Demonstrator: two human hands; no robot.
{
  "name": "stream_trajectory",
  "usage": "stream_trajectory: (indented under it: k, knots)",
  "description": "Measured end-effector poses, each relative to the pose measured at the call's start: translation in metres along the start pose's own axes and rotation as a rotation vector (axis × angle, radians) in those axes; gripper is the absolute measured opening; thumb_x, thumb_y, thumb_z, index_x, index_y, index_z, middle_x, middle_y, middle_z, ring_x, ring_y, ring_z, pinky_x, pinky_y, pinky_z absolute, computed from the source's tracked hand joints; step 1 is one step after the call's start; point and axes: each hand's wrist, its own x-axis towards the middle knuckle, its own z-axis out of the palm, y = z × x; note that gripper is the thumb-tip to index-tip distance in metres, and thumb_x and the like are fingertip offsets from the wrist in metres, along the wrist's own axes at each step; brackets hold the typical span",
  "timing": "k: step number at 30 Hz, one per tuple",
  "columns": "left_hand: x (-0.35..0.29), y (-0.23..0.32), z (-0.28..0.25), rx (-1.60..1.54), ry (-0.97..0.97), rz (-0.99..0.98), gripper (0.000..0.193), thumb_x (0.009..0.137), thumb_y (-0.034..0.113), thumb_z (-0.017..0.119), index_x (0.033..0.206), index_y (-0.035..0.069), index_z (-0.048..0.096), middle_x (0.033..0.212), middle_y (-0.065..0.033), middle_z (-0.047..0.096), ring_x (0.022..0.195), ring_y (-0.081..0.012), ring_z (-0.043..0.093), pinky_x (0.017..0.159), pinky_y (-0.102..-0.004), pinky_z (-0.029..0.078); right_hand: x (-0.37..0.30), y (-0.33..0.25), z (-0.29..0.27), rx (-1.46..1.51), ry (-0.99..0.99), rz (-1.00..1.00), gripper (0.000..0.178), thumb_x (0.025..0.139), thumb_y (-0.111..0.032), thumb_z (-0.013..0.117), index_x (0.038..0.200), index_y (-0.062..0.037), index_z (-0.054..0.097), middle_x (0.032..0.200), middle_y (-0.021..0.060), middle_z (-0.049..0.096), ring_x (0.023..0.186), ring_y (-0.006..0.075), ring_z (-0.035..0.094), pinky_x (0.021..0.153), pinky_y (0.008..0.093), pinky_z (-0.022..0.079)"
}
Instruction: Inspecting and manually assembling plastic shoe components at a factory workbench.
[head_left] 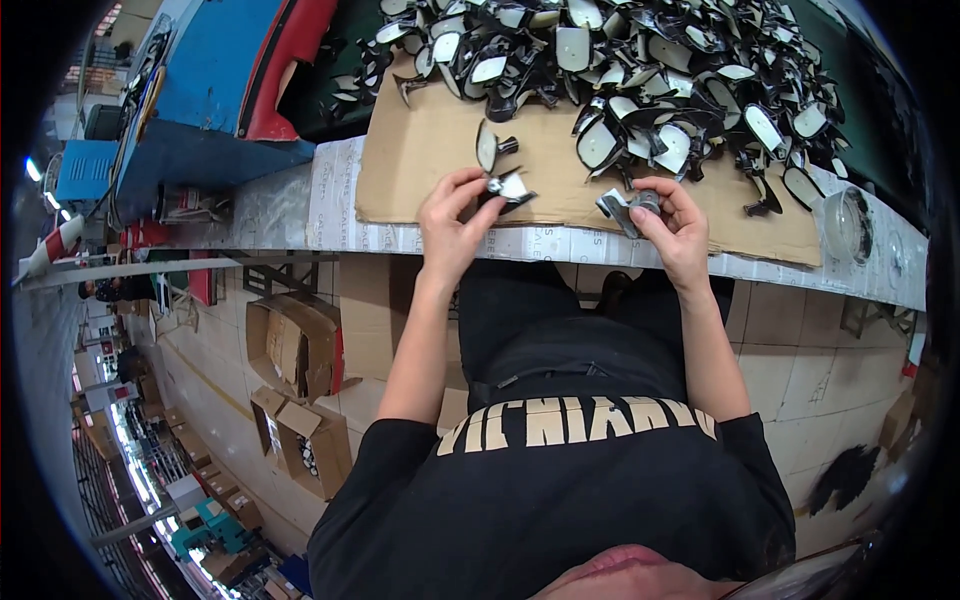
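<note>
Up close from the head view, the person sits at a long counter whose front edge is wrapped in printed paper, with a sheet of brown cardboard laid flat on top. Both forearms come up from the lower edge over a black shirt. The left hand is closed in a grip on a small mirror part, a pale glass face with a black backing, pinched between thumb and fingertips just above the near edge of the cardboard. The right hand has its grip clenched round a small grey metal bracket, held at about the same height and well apart from the left hand's piece. Between and slightly beyond the hands, a single black-framed mirror lies alone on the cardboard, near the left hand but not touching it. Farther back, a big heap of similar mirrors spreads across the cardboard and counter. A clear round lid or dish sits on the counter out to the right. To the left stands a blue and red machine. Below the counter, open cardboard boxes rest on the tiled floor
</note>
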Motion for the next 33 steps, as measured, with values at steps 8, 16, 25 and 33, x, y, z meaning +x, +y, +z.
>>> stream_trajectory:
  k: [8,16,25,33]
  knots:
    - [-0.036,0.045,0.026,-0.506,-0.002,-0.084,0.03,0.08,-0.007,0.074,0.105,0.001,0.062,0.122,-0.0104,0.061,0.094,-0.0121,0.065,0.082,-0.0254,0.053,-0.02,-0.033,0.049,-0.144,-0.03,-0.135,0.032,0.084,-0.003,0.072,0.115,-0.0047,0.065,0.101,0.0018,0.063,0.092,0.0099,0.057,0.081,0.0249,0.045]
    - [-0.045,0.073,0.014,-0.58,-0.074,-0.195,0.065,0.076,-0.015,0.073,0.137,-0.004,0.054,0.118,-0.0085,0.059,0.103,-0.0148,0.067,0.091,-0.028,0.056,-0.023,-0.05,0.062,-0.557,0.012,-0.529,0.035,0.071,0.0,0.078,0.105,-0.0043,0.069,0.094,0.0063,0.069,0.087,0.0222,0.059,0.077,0.0321,0.048]
    - [-0.042,0.07,0.005,-0.467,-0.111,-0.173,0.065,0.074,-0.014,0.076,0.136,-0.003,0.058,0.108,-0.0076,0.07,0.094,-0.0115,0.068,0.086,-0.0262,0.056,-0.035,-0.055,0.06,-0.408,-0.114,-0.368,0.04,0.07,0.0,0.08,0.109,-0.0039,0.071,0.093,0.0058,0.068,0.086,0.0201,0.058,0.079,0.03,0.047]
    - [-0.047,0.071,-0.001,-0.452,-0.205,-0.259,0.065,0.073,-0.012,0.075,0.135,-0.005,0.058,0.109,-0.0077,0.071,0.094,-0.0094,0.067,0.082,-0.0229,0.054,-0.031,-0.06,0.057,-0.459,-0.027,-0.371,0.039,0.072,-0.001,0.078,0.11,-0.0034,0.071,0.092,0.0068,0.066,0.087,0.0199,0.057,0.079,0.0301,0.047]
